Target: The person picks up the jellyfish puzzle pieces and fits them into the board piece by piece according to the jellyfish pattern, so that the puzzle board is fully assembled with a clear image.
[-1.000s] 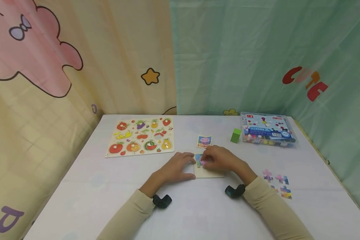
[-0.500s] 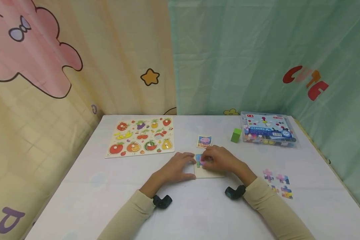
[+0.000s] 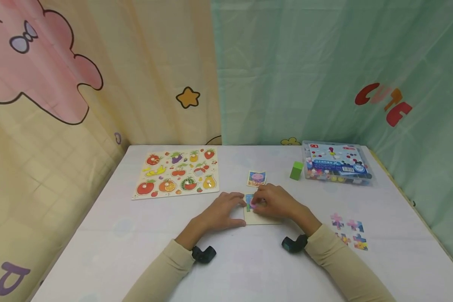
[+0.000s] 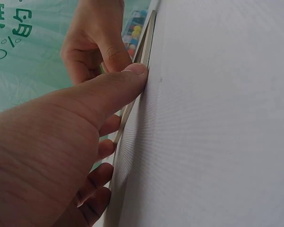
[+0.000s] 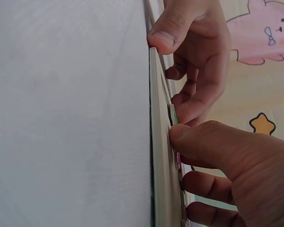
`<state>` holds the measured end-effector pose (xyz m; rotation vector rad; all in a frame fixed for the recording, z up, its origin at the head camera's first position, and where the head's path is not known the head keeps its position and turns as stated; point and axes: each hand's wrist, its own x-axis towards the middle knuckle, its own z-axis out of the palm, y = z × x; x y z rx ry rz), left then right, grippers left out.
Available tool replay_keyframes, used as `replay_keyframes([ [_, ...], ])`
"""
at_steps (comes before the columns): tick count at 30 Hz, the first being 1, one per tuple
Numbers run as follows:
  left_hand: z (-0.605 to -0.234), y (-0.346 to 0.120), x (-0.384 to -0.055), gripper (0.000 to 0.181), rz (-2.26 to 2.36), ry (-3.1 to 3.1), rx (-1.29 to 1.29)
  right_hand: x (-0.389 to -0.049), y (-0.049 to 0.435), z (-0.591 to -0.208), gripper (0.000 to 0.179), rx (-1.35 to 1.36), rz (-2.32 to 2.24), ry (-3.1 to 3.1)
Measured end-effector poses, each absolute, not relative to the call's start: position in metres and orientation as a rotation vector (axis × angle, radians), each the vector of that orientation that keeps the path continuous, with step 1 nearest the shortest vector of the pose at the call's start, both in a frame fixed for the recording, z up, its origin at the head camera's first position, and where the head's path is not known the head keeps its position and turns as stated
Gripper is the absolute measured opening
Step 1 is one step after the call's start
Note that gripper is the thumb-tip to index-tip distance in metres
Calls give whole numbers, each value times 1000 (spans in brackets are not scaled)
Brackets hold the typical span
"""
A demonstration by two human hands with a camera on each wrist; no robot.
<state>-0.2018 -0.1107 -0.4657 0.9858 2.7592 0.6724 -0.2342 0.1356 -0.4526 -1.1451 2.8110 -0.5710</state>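
Left hand (image 3: 222,212) spread along left edge of small board (image 3: 259,219), thumb at near corner, right hand (image 3: 277,202) pinching pink puzzle piece (image 3: 252,202) over the board, blue-green piece (image 3: 248,206) just beside, picture card (image 3: 256,178) beyond, loose pieces (image 3: 360,242) near right sleeve (image 3: 339,256)

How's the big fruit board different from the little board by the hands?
The fruit board is larger than the little board. Fruit pictures dot the fruit board; the little board has puzzle pieces and bare space in front. No hand touches the fruit board, while the left hand touches the little board. Both lie on the white table.
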Motion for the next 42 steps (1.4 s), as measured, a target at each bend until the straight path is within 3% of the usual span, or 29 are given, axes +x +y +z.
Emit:
replay_keyframes([
  [35,-465,-112,-202,52,673,2782,997,-233,133,-451,17,-1125,-685,2840],
  [42,-467,-112,-202,53,672,2770,1004,-230,164,-431,23,-1099,-786,2734],
])
